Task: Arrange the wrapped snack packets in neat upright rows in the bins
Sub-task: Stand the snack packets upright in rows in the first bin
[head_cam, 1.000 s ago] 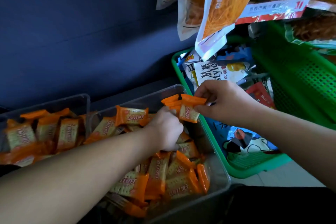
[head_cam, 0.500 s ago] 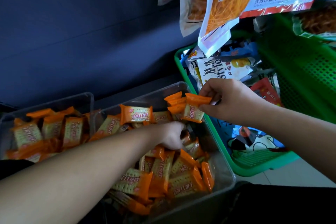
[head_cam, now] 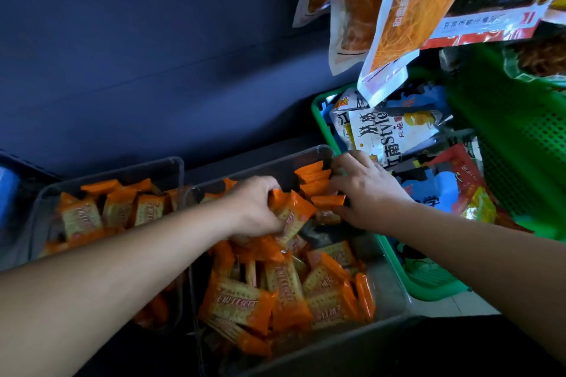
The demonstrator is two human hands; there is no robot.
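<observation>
my left hand (head_cam: 254,208) curled round small bunch of orange packets (head_cam: 292,214), held just above loose heap (head_cam: 275,294) in right clear bin (head_cam: 390,281). my right hand (head_cam: 369,193) at bin's far right corner, fingertips on short upright row (head_cam: 314,179) there; cannot tell if pinching one. left clear bin (head_cam: 128,167), just beside, holds upright packets (head_cam: 116,211). green basket (head_cam: 320,107) of mixed snack bags on right.

Two clear bins (head_cam: 122,167), dozens of packets (head_cam: 239,303)
</observation>
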